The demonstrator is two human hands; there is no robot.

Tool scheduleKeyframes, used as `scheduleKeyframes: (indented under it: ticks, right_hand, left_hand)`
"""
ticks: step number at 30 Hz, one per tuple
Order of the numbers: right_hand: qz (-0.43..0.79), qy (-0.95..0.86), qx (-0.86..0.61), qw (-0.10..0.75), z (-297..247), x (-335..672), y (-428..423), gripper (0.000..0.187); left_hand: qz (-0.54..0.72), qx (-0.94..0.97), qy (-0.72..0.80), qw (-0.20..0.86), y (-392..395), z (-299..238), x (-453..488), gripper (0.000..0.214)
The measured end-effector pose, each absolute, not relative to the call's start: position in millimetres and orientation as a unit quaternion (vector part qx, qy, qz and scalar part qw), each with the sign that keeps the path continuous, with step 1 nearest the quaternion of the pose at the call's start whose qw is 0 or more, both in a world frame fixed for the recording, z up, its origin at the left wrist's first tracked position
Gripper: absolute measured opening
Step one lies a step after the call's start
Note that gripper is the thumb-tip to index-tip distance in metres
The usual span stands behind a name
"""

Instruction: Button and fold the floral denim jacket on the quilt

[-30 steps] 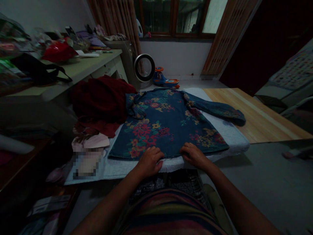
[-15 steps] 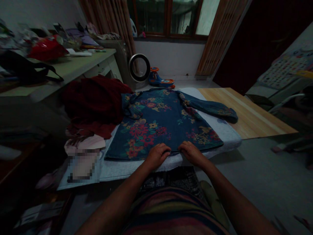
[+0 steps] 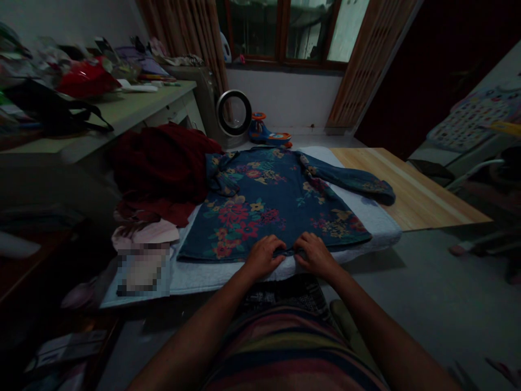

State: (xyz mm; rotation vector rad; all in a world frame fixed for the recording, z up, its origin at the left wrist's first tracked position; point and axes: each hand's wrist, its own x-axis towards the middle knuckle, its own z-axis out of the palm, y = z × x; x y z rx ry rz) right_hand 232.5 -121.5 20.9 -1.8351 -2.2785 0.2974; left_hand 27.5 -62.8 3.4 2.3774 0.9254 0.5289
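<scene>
A dark blue floral garment (image 3: 268,203) lies spread flat on a white padded cloth (image 3: 211,274) over a low wooden table, one sleeve stretched to the right. My left hand (image 3: 264,255) and my right hand (image 3: 312,252) sit almost touching at the middle of the near hem. The fingers of both are curled and pinching the hem fabric.
A heap of dark red clothes (image 3: 160,168) and a pink cloth (image 3: 144,233) lie left of the garment. Bare wooden tabletop (image 3: 411,190) extends right. A cluttered desk (image 3: 101,111) stands at left; a round fan (image 3: 233,112) and a toy (image 3: 268,133) sit on the floor behind.
My two hands have slid toward each other along the hem, from apart to nearly touching at its middle. The garment has stayed flat.
</scene>
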Motion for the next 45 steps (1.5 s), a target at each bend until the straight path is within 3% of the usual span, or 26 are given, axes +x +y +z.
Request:
scheduleKeyframes:
  ticks: [4, 17, 22, 35, 45]
  right_hand:
    - [0.092, -0.771, -0.623, 0.095, 21.9, 229.6, -117.6, 0.008]
    - [0.149, -0.760, -0.622, 0.111, 21.4, 234.9, -107.2, 0.003]
    - [0.135, -0.758, -0.626, 0.125, 17.4, 233.3, -107.0, 0.020]
    - [0.109, -0.749, -0.632, 0.166, 6.8, 233.2, -108.2, 0.019]
    - [0.134, -0.735, -0.628, 0.219, 4.4, 262.0, -122.2, 0.031]
  left_hand:
    - [0.187, 0.881, 0.346, 0.263, -62.6, 4.4, 28.8, 0.022]
    - [0.202, 0.875, 0.378, 0.224, -67.5, -0.9, 36.3, 0.017]
    - [0.210, 0.880, 0.360, 0.227, -67.4, -3.7, 34.2, 0.015]
    - [0.192, 0.886, 0.380, 0.184, -73.4, 0.7, 39.4, 0.016]
    - [0.186, 0.905, 0.352, 0.149, -73.0, -2.8, 36.6, 0.013]
